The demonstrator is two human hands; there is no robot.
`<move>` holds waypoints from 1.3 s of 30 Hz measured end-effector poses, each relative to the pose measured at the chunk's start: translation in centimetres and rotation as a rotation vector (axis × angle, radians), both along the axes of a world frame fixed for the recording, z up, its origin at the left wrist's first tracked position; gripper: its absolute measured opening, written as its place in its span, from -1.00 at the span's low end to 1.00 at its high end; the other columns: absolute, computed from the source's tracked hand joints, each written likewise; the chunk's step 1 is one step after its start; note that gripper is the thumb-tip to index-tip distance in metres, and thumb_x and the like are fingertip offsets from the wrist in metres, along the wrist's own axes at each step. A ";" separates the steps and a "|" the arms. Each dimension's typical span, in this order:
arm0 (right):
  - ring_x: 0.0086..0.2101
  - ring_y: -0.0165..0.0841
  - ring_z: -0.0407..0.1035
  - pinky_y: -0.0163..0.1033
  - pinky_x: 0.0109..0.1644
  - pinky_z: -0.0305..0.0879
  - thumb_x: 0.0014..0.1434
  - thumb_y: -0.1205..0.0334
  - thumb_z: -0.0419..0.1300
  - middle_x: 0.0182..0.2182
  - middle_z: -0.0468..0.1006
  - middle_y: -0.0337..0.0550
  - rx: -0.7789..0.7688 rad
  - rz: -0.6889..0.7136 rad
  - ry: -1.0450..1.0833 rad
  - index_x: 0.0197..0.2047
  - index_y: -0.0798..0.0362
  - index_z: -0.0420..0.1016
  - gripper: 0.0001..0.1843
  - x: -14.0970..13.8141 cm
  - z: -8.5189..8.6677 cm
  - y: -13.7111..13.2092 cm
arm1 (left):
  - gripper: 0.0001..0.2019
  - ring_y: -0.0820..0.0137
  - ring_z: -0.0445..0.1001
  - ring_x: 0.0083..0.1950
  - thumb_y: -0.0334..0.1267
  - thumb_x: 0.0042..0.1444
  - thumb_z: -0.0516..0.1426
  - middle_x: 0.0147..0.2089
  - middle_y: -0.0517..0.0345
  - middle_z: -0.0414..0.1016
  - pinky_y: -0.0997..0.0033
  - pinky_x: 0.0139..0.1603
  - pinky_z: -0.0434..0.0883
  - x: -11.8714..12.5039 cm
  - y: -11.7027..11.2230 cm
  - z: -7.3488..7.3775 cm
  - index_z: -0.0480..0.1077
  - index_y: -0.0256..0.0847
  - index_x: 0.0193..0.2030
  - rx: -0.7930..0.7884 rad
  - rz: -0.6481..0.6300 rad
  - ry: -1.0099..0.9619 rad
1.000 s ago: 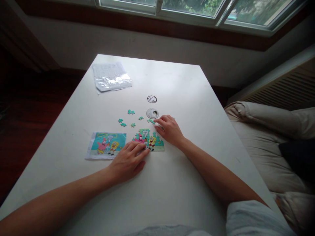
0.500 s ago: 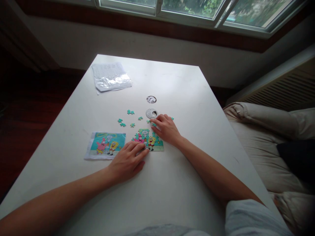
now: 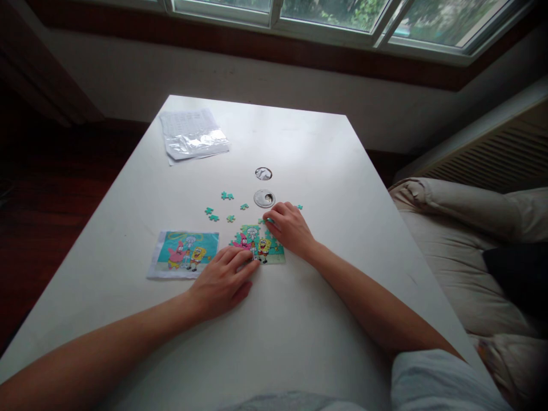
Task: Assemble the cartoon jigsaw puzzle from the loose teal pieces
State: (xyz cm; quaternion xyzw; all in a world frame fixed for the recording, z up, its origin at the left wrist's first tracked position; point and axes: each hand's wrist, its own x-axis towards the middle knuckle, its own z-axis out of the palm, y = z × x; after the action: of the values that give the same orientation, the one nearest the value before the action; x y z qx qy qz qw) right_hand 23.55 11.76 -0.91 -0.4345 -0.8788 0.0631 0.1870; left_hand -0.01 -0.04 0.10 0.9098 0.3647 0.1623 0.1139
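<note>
A partly joined jigsaw puzzle (image 3: 264, 246) with cartoon figures lies on the white table, its upper edge uneven. My left hand (image 3: 222, 279) lies fairly flat on its lower left part, fingers stretched out and holding nothing. At the puzzle's upper right is my right hand (image 3: 291, 229), fingers bent and drawn together on a small green puzzle piece (image 3: 261, 221), which they partly cover. Left of the puzzle lies a printed picture sheet (image 3: 188, 251) with the same figures. Loose pieces lie beyond, among them a joined-looking teal pair (image 3: 227, 195) and a single piece (image 3: 231, 218).
Two round fittings are set in the table (image 3: 342, 171): a grey ring cover (image 3: 264, 198) and a hole (image 3: 264, 173) behind it. Papers in a clear plastic sleeve (image 3: 194, 134) lie at the far left. One teal piece (image 3: 300, 207) sits beyond my right hand. A beige sofa (image 3: 445, 257) stands right.
My right hand has shifted slightly toward me, and the green piece by its fingertips has come down closer to the puzzle's upper edge. My left hand has stayed in place.
</note>
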 end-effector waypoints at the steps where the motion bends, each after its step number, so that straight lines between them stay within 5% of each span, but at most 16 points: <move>1: -0.09 -0.15 0.27 -0.03 0.03 0.22 0.34 0.23 0.16 -0.14 0.48 -0.04 -0.001 -0.001 0.001 -0.10 -0.05 0.54 -0.86 0.0 0.0 0.0 | -0.58 0.07 0.32 0.23 -0.30 0.25 0.12 0.21 -0.12 0.38 -0.05 0.25 0.36 0.0 0.0 0.0 0.33 -0.17 0.25 0.001 -0.001 0.001; 7: -0.09 -0.13 0.29 -0.01 0.04 0.23 0.30 0.16 0.24 -0.15 0.50 -0.04 -0.018 -0.025 0.014 -0.12 -0.03 0.52 -0.88 -0.3 0.1 -0.2 | -0.59 0.07 0.31 0.23 -0.29 0.26 0.11 0.21 -0.11 0.38 -0.04 0.27 0.34 0.1 0.0 0.0 0.33 -0.17 0.25 -0.002 0.005 0.006; 22: -0.19 -0.22 0.35 -0.10 -0.01 0.19 0.18 0.38 0.24 -0.29 0.52 -0.13 -0.092 -0.051 0.149 -0.29 0.01 0.43 -0.91 -0.6 0.0 -0.3 | -0.58 0.07 0.31 0.23 -0.28 0.26 0.12 0.21 -0.12 0.38 -0.04 0.27 0.34 0.1 0.0 -0.1 0.33 -0.20 0.25 -0.004 0.001 0.028; 29: -0.32 -0.36 0.37 -0.23 -0.14 0.26 0.27 0.41 0.14 -0.26 0.54 -0.18 -0.252 0.029 0.378 -0.02 -0.03 0.53 -0.73 -0.6 0.6 -0.7 | -0.59 0.07 0.32 0.23 -0.28 0.27 0.11 0.21 -0.13 0.38 -0.05 0.26 0.35 0.0 0.0 -0.1 0.33 -0.20 0.25 0.011 -0.002 0.020; 39: -0.32 -0.34 0.36 -0.22 -0.11 0.23 0.23 0.45 0.14 -0.34 0.52 -0.22 -0.232 -0.039 0.334 -0.06 -0.04 0.57 -0.70 -0.9 0.4 -1.5 | -0.58 0.07 0.31 0.23 -0.30 0.26 0.12 0.21 -0.13 0.38 -0.05 0.27 0.34 0.0 0.0 0.0 0.33 -0.22 0.25 0.002 -0.003 0.025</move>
State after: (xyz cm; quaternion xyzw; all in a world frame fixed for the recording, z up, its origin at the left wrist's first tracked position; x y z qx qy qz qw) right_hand 22.62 10.21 -0.49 -0.4534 -0.8139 0.2314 0.2800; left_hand -0.03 -0.02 0.08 0.9123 0.3648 0.1513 0.1088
